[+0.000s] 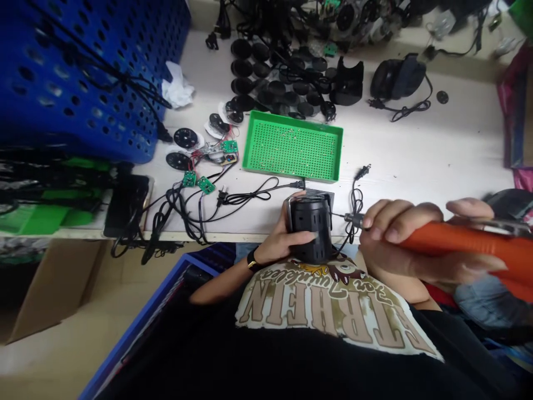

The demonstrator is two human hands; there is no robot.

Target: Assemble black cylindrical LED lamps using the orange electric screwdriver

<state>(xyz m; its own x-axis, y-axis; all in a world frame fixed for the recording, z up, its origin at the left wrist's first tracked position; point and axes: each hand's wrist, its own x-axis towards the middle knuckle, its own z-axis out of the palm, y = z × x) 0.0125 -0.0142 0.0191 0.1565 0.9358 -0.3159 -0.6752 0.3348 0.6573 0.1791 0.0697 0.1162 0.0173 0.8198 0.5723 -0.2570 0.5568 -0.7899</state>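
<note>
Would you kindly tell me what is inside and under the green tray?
Inside the green tray, small shiny pieces, too tiny to identify surely, lie scattered over its perforated floor. It sits on the white table; whatever it covers there cannot be seen.

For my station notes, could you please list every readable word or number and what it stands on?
"TRHEIN", upside down, on the shirt; the letter before it is unclear.
"For Twinkles", probably, in script on the same shirt.
Markings on the orange tool or circuit boards, if any: too blurred or small.
</note>
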